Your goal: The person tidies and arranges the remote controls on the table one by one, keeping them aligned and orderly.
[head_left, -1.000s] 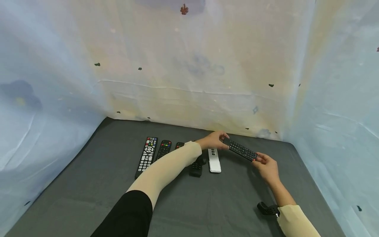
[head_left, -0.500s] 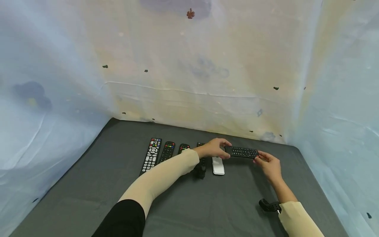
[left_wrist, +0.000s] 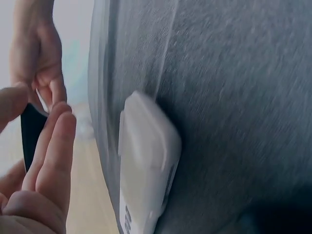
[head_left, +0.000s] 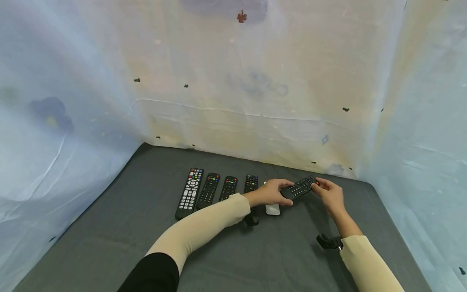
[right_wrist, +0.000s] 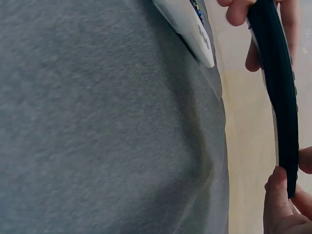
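Observation:
Both hands hold a black remote control in the air above the grey bed-like surface, its button side facing up. My left hand pinches its left end between thumb and fingers. The other end, with a red button, is pinched by my right hand. In the right wrist view the remote appears edge-on, slightly curved, with a hand at each end. Below my left hand lies a white remote, partly hidden by that hand; the left wrist view shows this white remote up close.
Left of the white remote, several black remotes lie in a row: a large one with white buttons, two with coloured top buttons, and one partly behind my left arm. Patterned curtains enclose the grey surface.
The held remote has turned: its right end, lower than the left a second ago, is now higher. Both hands have kept hold of it. The head view has shifted slightly left.

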